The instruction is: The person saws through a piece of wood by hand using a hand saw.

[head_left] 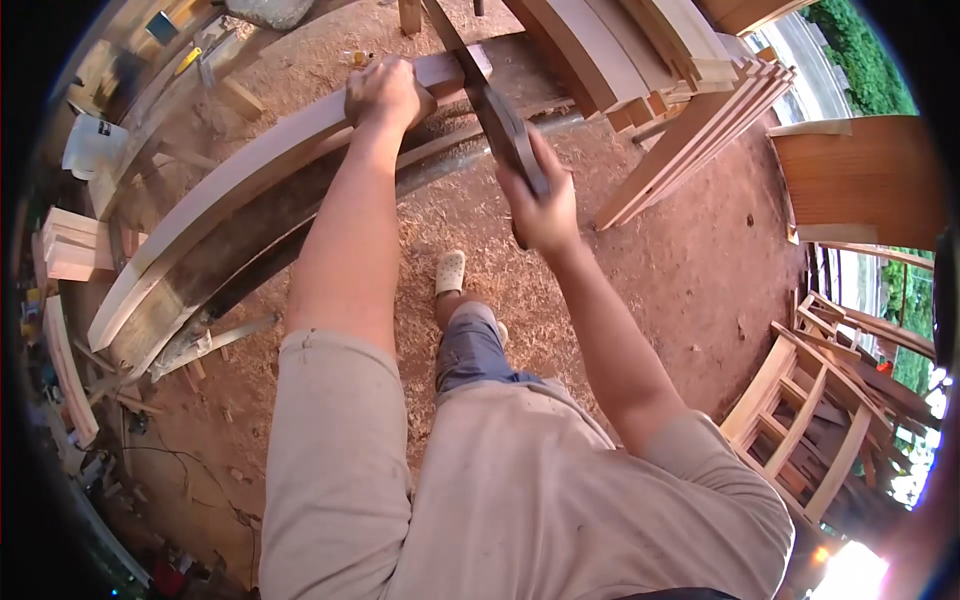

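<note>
A long pale wooden board (225,175) lies across the dark workbench (225,245), appearing curved in this wide view. My left hand (388,93) is closed over the board close to its right end, pressing on it from above. In my right hand (545,200), slightly smeared by motion, is the handle of a handsaw (487,105). The saw's dark blade crosses the board just right of my left hand, near the board's end. How deep its teeth sit in the wood cannot be made out.
Stacked planks (610,50) stand at the far right of the bench, beside several leaning boards (690,150). Wooden frames (805,400) rest at the right. A white plastic container (93,145) and wood blocks (78,243) are at the left. Shavings (420,340) cover the floor.
</note>
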A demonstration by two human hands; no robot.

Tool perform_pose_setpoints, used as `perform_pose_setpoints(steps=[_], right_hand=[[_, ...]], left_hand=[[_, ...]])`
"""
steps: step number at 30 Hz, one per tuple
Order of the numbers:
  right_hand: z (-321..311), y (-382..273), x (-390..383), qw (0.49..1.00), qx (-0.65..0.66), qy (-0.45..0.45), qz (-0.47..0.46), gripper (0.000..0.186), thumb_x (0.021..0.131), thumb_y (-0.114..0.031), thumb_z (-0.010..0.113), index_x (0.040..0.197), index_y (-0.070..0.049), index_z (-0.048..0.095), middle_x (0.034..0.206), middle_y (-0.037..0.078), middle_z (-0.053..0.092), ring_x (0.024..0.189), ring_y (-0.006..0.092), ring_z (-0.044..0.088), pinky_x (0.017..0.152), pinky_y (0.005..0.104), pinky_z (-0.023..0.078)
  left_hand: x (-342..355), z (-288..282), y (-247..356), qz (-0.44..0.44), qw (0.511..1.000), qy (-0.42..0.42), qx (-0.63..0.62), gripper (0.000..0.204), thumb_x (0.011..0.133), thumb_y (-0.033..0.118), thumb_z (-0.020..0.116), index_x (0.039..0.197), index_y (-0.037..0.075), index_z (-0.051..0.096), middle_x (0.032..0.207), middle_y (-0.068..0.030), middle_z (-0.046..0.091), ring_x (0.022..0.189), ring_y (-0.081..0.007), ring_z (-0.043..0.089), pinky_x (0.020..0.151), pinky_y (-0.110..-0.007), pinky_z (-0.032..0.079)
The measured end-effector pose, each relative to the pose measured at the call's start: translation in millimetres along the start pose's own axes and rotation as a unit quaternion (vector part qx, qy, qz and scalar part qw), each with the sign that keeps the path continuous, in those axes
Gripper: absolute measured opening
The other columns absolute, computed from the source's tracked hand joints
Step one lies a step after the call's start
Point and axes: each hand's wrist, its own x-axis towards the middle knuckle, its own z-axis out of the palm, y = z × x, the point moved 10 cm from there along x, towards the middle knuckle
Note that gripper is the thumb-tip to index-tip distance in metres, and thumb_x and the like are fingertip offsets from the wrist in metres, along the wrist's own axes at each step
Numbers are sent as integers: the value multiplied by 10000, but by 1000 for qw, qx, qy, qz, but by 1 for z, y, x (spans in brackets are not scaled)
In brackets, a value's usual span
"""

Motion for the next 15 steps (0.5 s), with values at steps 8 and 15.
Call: perform_pose_setpoints(steps=[8, 15], right_hand=[[-32, -33, -91, 995, -37, -39, 82, 604, 961, -86, 662, 1514, 45, 460, 1227, 174, 699, 1092, 185, 658, 947, 332, 522], [-94, -52, -224, 981, -48, -79, 170, 607, 894, 19, 600, 1491, 19, 488, 1231, 144, 692, 1116, 182, 665, 977, 333, 505]], left_hand=[[-2, 13, -27, -74, 996, -30, -39, 322, 841, 242, 616, 1072, 120, 804, 1189, -127, 755, 1166, -282, 706, 1032, -409, 492], [-2, 12, -39, -51, 998, 10, -19, 309, 893, 181, 559, 1051, 51, 791, 1112, -168, 765, 1081, -301, 720, 1024, -458, 483]])
